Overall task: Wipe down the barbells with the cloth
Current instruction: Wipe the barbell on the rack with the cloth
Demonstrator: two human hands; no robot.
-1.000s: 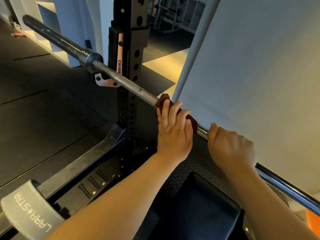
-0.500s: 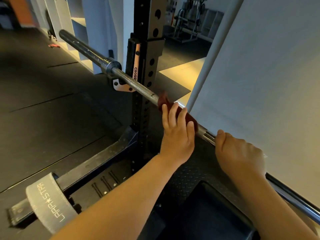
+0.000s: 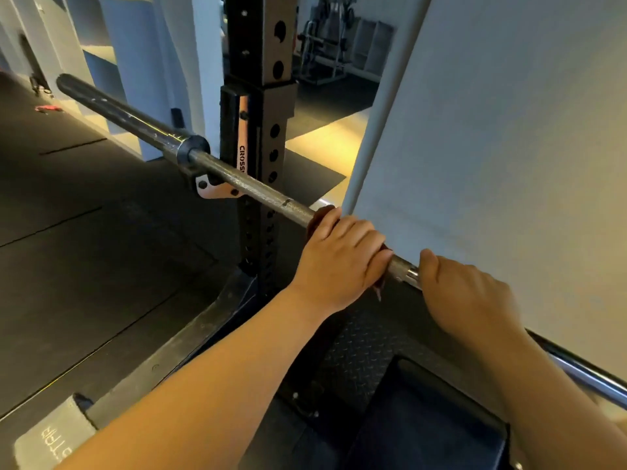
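Hands on a racked long grey steel barbell (image 3: 251, 188).

The left hand (image 3: 339, 262) wraps a dark red cloth (image 3: 317, 218) around the shaft; the right hand (image 3: 471, 300) grips bare steel beside it, fingers apparently curled closed.

Dark rubber floor (image 3: 84, 266), black perforated rack upright (image 3: 261, 62), pale wall (image 3: 509, 147) at right.

The bare left hand (image 3: 342, 256) curls palm-down, fingers (image 3: 359, 232) folded over the top, its forearm running back toward 7 o'clock. Just beside it at 4 o'clock, the bare right hand (image 3: 471, 300) is closed in a fist-like grip, forearm trailing toward 5 o'clock.
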